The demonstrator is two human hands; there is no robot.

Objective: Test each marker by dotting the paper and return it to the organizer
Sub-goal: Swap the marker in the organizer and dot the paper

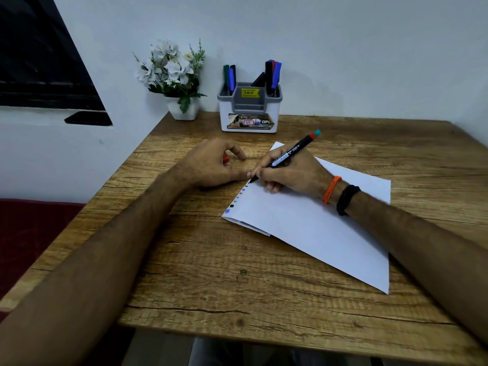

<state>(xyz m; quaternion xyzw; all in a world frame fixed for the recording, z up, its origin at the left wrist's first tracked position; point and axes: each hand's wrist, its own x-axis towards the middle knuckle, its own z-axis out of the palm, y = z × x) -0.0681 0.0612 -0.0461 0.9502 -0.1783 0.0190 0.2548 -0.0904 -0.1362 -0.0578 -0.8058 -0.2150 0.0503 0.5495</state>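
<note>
A slim black marker (pixel 287 157) is pinched by the right hand (pixel 293 173), tip on smooth white paper (pixel 317 228); a red cap (pixel 226 159) is enclosed by the curled left hand (pixel 211 165).

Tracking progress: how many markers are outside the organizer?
1: the marker in the right hand, tip at the paper's left edge. The left hand holds a small red item, possibly its cap.

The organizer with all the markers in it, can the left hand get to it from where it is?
Probably yes. The organizer stands at the back of the table, with bare wood between it and the left hand. But that hand grips a small red cap, so taking a marker would be awkward.
</note>
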